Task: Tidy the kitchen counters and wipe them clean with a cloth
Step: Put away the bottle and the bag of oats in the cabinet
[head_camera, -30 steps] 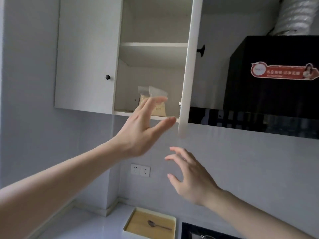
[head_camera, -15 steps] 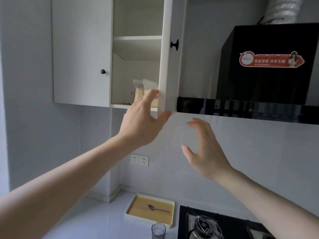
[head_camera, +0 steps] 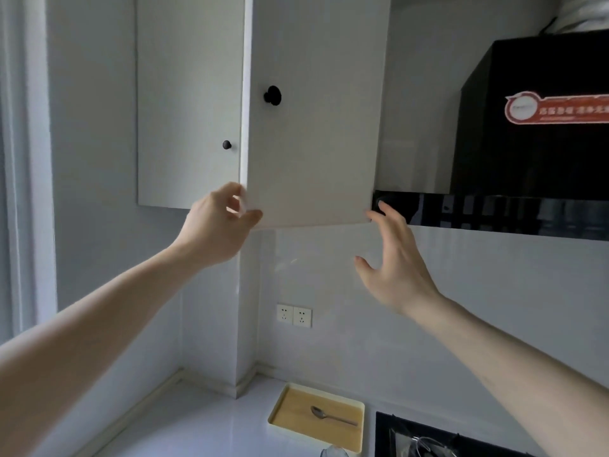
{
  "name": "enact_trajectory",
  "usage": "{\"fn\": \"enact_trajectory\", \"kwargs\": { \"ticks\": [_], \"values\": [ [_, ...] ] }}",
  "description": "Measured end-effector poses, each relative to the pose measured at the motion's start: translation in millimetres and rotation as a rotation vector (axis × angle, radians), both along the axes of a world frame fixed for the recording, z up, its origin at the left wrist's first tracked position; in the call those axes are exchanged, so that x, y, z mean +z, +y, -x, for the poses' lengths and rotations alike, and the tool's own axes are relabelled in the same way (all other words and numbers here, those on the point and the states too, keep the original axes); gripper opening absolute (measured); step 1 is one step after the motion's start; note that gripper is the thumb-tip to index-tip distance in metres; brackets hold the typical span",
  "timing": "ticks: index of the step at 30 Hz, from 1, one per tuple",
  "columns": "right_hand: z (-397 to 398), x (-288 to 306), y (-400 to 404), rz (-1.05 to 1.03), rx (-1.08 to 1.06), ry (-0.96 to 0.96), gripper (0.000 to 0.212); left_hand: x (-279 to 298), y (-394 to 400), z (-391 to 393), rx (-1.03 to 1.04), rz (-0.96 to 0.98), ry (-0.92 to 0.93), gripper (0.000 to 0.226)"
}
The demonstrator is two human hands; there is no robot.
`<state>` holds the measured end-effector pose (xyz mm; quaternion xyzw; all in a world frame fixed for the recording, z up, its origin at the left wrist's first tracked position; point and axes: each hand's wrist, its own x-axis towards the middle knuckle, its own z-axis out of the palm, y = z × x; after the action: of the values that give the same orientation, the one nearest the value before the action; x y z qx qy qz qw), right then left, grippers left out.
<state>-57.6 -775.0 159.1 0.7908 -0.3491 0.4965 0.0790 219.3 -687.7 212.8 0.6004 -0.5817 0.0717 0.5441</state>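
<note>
The cabinet door (head_camera: 313, 127) is swinging nearly shut, now hiding the shelf and bag I was seeing a moment ago. I am pinching its lower left corner with my left hand (head_camera: 216, 227), thumb under the edge. My right hand (head_camera: 393, 272) is hovering with fingers spread, just below the door's lower right corner. Far below, a spoon (head_camera: 331, 415) is lying in the tray (head_camera: 280, 407) on the counter (head_camera: 197, 430).
</note>
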Motion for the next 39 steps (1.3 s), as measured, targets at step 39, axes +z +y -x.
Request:
{"fn": "enact_trajectory", "kwargs": {
  "ticks": [39],
  "values": [
    [-122, 14, -240, 0.138, -0.533, 0.329, 0.120, -14, -249, -142, 0.366, 0.004, -0.622, 0.088]
  ]
}}
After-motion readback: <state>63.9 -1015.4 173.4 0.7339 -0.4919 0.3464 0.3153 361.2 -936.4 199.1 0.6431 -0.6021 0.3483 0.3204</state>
